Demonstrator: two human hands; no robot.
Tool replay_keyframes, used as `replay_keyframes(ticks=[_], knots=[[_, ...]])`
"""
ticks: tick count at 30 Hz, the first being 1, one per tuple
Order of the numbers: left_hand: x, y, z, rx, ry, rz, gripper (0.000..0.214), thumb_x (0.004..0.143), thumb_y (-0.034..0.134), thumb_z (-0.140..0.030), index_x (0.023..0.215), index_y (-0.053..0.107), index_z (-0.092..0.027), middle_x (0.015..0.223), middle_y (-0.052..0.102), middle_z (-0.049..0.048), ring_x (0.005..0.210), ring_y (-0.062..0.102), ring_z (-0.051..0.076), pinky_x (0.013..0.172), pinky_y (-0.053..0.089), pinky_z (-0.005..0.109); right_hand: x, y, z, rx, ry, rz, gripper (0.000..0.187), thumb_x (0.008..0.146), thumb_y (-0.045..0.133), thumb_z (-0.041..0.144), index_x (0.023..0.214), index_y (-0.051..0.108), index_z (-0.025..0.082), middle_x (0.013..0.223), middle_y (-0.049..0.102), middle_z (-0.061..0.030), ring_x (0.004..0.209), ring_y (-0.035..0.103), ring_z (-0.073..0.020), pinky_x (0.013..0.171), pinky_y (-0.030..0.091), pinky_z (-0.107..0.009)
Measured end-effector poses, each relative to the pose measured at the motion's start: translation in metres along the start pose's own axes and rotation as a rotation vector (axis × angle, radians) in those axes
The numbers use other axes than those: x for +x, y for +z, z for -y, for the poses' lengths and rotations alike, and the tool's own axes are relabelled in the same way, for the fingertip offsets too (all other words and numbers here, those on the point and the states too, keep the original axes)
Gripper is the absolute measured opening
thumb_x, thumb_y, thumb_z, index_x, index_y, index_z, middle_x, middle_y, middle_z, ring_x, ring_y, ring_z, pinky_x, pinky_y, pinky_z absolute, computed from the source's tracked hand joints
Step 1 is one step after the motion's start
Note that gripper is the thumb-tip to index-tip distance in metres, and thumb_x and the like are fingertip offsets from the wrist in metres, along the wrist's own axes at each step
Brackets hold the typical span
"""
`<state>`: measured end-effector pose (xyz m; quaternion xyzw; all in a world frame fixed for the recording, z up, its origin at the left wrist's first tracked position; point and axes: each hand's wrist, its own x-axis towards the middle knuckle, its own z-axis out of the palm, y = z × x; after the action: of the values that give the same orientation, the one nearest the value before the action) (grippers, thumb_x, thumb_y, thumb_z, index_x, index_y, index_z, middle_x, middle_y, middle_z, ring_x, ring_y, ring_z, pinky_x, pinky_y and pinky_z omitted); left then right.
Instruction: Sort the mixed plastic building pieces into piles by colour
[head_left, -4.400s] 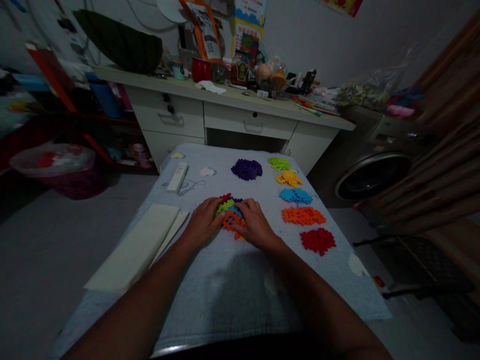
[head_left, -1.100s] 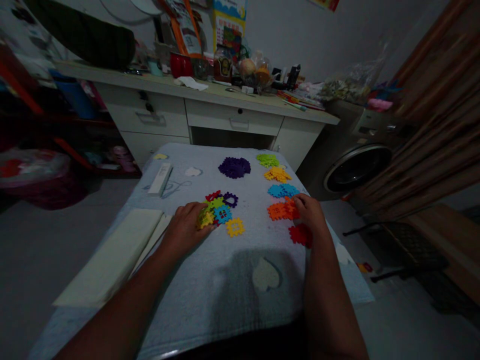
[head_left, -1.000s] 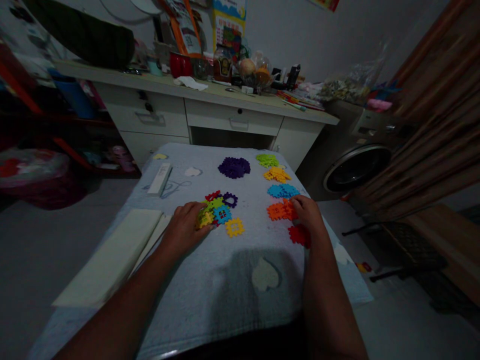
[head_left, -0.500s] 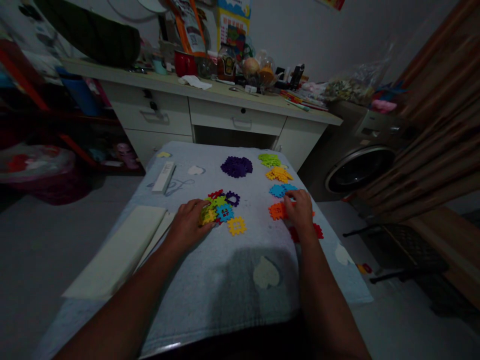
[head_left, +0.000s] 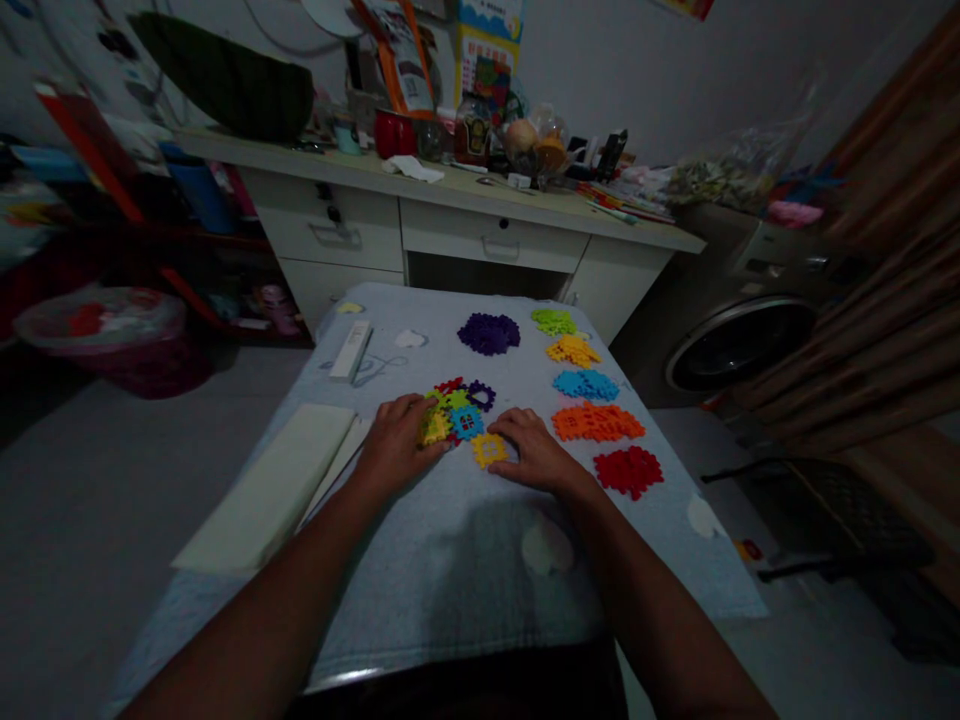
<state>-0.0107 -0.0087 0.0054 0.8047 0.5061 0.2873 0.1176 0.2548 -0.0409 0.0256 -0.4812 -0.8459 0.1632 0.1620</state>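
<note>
A mixed pile of coloured plastic tiles (head_left: 456, 410) lies mid-table on the pale cloth (head_left: 450, 560). My left hand (head_left: 396, 447) rests against the pile's left side, fingers curled over a yellow-green tile. My right hand (head_left: 534, 455) lies flat beside a single yellow tile (head_left: 489, 449), its fingertips touching it. Sorted heaps run along the right: purple (head_left: 489, 333), green (head_left: 553, 321), yellow (head_left: 573, 351), blue (head_left: 586, 385), orange (head_left: 597, 422), red (head_left: 628, 471).
A cream folded sheet (head_left: 274, 485) lies at the table's left edge, a white bar-shaped object (head_left: 352, 350) behind it. A cluttered desk with drawers (head_left: 457, 225) stands behind the table, a washing machine (head_left: 742, 340) to the right, a chair (head_left: 847, 520) nearer.
My right hand has come back left from the orange heap to the single yellow tile. The orange heap looks larger than a second ago. My left hand stayed on the mixed pile.
</note>
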Motion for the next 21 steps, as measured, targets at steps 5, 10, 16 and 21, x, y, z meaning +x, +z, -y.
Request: replay_keyframes(ticks=[5,10,16,21], knots=[[0.001,-0.002,-0.002,-0.008,-0.017,0.004,0.057,0.080,0.065,-0.049,0.129,0.057,-0.020,0.128,0.056,0.0123,0.118,0.051,0.032,0.104,0.043,0.049,-0.001,-0.001,0.001,0.014,0.021,-0.011,0.052,0.075,0.079,0.042,0.118,0.061,0.019,0.115,0.058,-0.0087,0.108,0.049,-0.0263,0.098,0.040,-0.043],[0.002,-0.003,-0.002,-0.036,-0.030,0.032,0.052,0.086,0.057,-0.051,0.129,0.056,-0.021,0.126,0.059,0.0120,0.115,0.054,0.031,0.101,0.044,0.049,-0.002,-0.006,0.002,0.055,0.048,-0.073,0.051,0.075,0.078,0.039,0.118,0.060,0.018,0.112,0.058,-0.0092,0.106,0.051,-0.0255,0.095,0.043,-0.041],[0.005,-0.002,0.000,-0.045,-0.023,0.033,0.048,0.088,0.054,-0.047,0.129,0.056,-0.021,0.126,0.060,0.0120,0.114,0.056,0.030,0.099,0.046,0.048,-0.005,-0.008,0.001,0.101,0.089,-0.218,0.050,0.079,0.074,0.038,0.123,0.059,0.019,0.112,0.057,-0.0100,0.107,0.053,-0.0258,0.096,0.045,-0.042],[0.006,0.000,-0.001,-0.045,-0.036,0.029,0.048,0.088,0.053,-0.048,0.127,0.057,-0.021,0.126,0.060,0.0118,0.113,0.056,0.030,0.099,0.047,0.048,-0.001,-0.024,-0.011,0.031,0.091,-0.288,0.049,0.079,0.073,0.036,0.123,0.060,0.020,0.113,0.058,-0.0105,0.107,0.055,-0.0257,0.096,0.046,-0.042]])
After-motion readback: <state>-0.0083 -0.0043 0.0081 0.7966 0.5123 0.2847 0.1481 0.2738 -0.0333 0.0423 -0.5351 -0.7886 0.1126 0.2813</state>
